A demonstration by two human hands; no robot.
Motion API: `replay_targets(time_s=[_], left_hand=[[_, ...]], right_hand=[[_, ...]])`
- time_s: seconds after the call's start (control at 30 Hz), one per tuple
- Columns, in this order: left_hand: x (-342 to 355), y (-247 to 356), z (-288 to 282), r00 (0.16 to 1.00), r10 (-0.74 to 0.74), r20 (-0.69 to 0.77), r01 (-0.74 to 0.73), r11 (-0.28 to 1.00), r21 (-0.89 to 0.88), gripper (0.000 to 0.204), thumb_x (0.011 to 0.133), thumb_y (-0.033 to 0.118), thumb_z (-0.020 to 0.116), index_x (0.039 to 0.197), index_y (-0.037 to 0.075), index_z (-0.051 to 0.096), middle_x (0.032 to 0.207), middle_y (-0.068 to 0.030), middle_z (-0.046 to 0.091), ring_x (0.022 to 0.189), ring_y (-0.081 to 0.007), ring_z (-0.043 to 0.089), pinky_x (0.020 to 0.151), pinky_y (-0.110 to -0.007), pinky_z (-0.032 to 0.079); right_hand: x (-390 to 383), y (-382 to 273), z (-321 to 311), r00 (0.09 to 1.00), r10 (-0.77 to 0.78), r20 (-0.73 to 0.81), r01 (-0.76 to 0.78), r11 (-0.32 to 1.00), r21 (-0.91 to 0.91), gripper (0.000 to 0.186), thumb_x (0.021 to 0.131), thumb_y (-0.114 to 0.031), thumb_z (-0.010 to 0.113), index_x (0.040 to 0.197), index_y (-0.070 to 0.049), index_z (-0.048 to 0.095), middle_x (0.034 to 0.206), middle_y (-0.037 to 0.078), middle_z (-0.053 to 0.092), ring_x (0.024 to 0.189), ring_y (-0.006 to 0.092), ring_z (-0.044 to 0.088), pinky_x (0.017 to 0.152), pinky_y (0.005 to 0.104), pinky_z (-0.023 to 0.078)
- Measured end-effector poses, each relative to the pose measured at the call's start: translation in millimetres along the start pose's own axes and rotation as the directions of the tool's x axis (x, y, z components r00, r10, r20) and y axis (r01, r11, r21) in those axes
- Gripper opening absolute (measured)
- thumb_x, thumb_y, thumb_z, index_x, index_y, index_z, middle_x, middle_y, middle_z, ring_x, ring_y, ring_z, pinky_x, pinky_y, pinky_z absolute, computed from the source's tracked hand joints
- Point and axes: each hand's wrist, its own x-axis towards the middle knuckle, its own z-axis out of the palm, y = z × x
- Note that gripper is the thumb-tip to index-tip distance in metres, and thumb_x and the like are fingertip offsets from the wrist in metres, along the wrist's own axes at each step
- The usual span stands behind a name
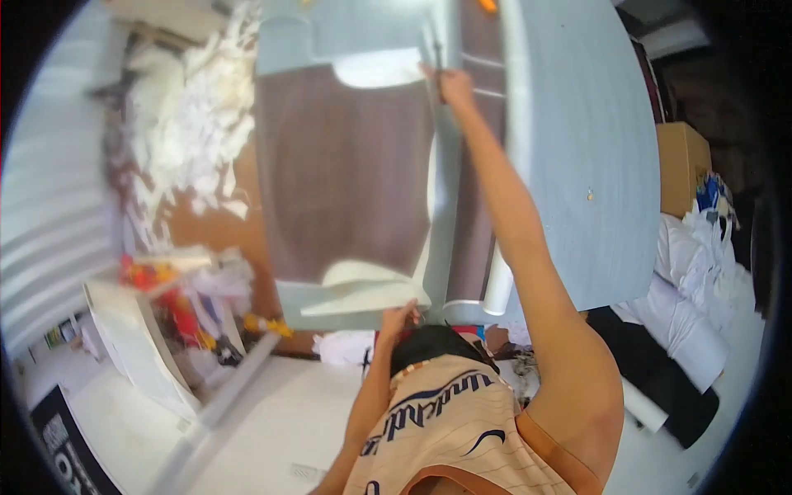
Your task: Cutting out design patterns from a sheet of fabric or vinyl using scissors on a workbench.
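Observation:
A large brown sheet lies flat on the grey-blue table, with pale curved areas along its far and near edges that look like white backing. At the far right corner of this sheet, my right hand is closed round a slim dark tool; blur hides its exact kind. Down at the table's near edge, my left hand pinches the pale near corner of the sheet. To the right of the sheet, beyond a narrow gap, runs a brown strip that joins a white-backed roll.
The grey-blue table extends to the right. White scraps are heaped at the left. A white open box with colourful items and a long pale tube stand front left. A cardboard box and white bags sit at right.

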Motion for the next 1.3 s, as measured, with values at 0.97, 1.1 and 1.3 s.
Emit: replay_targets(time_s=[0.97,1.1,1.3], left_hand=[[2.1,-65.0,-66.1,0.957,0.237,-0.169,-0.263,0.953,-0.151,0.025,0.088,0.020,0.062,0.083,-0.003,0.069,0.078,-0.0123,0.071,0.065,-0.0222,0.071,0.061,-0.030,0.055],[-0.3,-64.8,-60.9,0.908,0.332,-0.255,-0.320,0.943,0.090,0.027,0.088,0.024,0.063,0.082,-0.003,0.069,0.071,-0.0097,0.069,0.061,-0.0199,0.069,0.060,-0.031,0.054],[-3.9,-67.0,-9.0,0.755,0.545,-0.365,-0.340,0.801,0.493,0.035,0.089,0.034,0.064,0.087,-0.002,0.067,0.068,-0.0097,0.068,0.055,-0.0195,0.066,0.060,-0.035,0.055]], right_hand=[[-443.7,65.8,-117.2,0.320,0.614,0.722,-0.123,0.782,-0.611,0.039,0.099,-0.042,0.057,0.079,-0.008,0.058,0.065,0.000,0.052,0.056,0.0119,0.051,0.053,0.0284,0.038],[-446.7,92.6,-123.8,0.318,0.519,0.794,-0.104,0.851,-0.514,0.041,0.100,-0.044,0.050,0.080,-0.009,0.058,0.064,0.001,0.052,0.057,0.0125,0.052,0.053,0.0286,0.037],[-486.0,114.6,-138.5,0.477,0.530,0.701,-0.396,0.842,-0.367,0.038,0.092,-0.040,0.073,0.079,-0.009,0.056,0.064,-0.003,0.050,0.056,0.0072,0.048,0.052,0.0238,0.037]])
